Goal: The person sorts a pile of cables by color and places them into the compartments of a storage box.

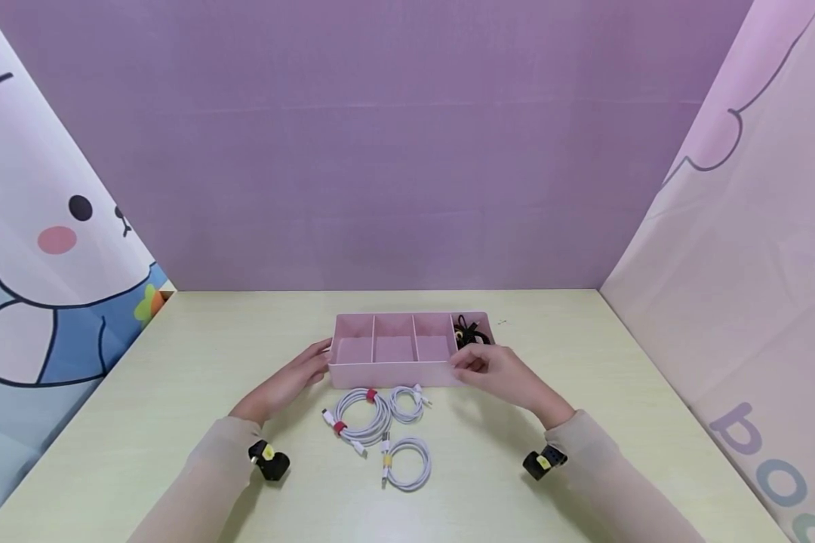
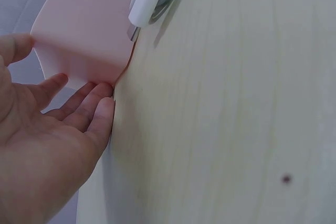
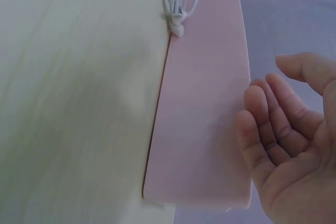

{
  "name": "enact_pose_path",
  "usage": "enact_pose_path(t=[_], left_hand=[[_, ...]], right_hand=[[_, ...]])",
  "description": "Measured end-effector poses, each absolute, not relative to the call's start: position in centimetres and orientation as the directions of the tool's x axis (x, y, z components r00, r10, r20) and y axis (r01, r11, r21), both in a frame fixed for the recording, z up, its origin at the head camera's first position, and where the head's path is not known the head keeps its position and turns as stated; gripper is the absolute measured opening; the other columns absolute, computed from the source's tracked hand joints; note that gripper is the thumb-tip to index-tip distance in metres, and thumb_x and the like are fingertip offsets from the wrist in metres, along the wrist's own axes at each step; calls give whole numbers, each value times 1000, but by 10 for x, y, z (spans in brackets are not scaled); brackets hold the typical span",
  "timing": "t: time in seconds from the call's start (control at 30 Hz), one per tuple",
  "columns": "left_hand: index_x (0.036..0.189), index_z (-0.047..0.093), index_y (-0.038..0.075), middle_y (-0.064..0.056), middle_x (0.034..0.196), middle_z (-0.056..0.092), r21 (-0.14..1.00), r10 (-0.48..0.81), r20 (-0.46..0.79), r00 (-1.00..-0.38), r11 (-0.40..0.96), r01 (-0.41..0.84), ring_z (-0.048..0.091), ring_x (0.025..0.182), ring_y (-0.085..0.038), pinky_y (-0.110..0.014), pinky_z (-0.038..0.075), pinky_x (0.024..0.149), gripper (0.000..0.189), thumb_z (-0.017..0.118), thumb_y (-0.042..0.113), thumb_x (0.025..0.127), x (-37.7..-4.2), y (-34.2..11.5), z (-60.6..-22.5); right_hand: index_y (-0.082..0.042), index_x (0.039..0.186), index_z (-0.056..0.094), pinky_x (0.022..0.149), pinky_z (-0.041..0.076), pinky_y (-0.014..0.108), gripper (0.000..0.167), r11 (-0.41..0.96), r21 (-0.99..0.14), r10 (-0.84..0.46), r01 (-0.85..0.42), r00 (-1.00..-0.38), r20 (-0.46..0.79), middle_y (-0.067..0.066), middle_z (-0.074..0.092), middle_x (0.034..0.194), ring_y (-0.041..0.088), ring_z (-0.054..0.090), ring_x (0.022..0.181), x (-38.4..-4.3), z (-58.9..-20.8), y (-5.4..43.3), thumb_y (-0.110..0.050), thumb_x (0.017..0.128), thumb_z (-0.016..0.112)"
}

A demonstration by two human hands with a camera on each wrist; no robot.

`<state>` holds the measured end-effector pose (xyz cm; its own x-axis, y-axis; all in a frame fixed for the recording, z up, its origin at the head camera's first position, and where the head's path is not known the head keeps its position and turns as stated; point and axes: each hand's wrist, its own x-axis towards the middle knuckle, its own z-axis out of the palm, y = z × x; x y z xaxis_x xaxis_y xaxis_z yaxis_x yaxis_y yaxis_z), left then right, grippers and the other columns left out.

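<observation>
A pink box (image 1: pixel 394 375) with a row of compartments sits on the table, a bundled black cable (image 1: pixel 471 333) in its right-end compartment. My left hand (image 1: pixel 292 383) touches the box's left end, fingers extended along that wall in the left wrist view. By the right front corner is my right hand (image 1: pixel 499 375), its fingers loosely bent and holding nothing; the right wrist view shows the fingertips at the front wall's top edge. In front of the box lie a large white cable coil (image 1: pixel 384 419) with red ties, a smaller white coil (image 1: pixel 407 419) and another with a yellow tie (image 1: pixel 388 460).
The pale wooden table (image 1: pixel 244 324) meets a purple backdrop (image 1: pixel 394 188) behind the box. Printed cloth panels stand on both sides, the left one showing a cartoon rabbit (image 1: pixel 47 188). Each wrist wears a small black camera (image 1: pixel 269 461).
</observation>
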<state>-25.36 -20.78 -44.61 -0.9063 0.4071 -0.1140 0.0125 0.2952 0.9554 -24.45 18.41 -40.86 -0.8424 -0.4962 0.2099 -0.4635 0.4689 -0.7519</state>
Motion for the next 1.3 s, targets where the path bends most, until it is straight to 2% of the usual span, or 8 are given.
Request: enact_pose_path(t=[0.37,0.73,0.97,1.3], left_hand=[[161,15,12,-16,164,21,959,420,-101,-902,282,24,26,147,-37,-48,21,121,57,33,34,111,-254,-208,-449],[162,14,14,-13,164,21,953,405,-115,-907,302,14,27,147,-34,-46,23,120,58,33,35,111,-255,-209,-449],[161,16,13,-14,164,20,955,403,-113,-908,296,13,27,147,-35,-47,22,120,58,33,36,111,-255,-209,-450],[162,15,15,-12,164,20,954,408,-113,-906,300,16,27,147,-34,-46,22,120,59,34,38,111,-255,-209,-448]], right_hand=[[-5,106,74,73,57,26,15,465,-727,-556,-505,-806,203,-6,69,90,11,63,81,-237,-415,171,-12,93,73],[1,109,72,73,57,26,20,433,-766,-599,-475,-787,149,-3,69,91,12,63,82,-235,-426,164,-11,94,72],[0,105,74,70,56,24,16,426,-740,-639,-520,-752,160,-3,69,91,10,60,78,-234,-433,156,-8,91,74],[1,108,73,78,58,24,19,482,-724,-632,-494,-768,103,0,71,96,13,66,86,-233,-436,150,-9,92,73]])
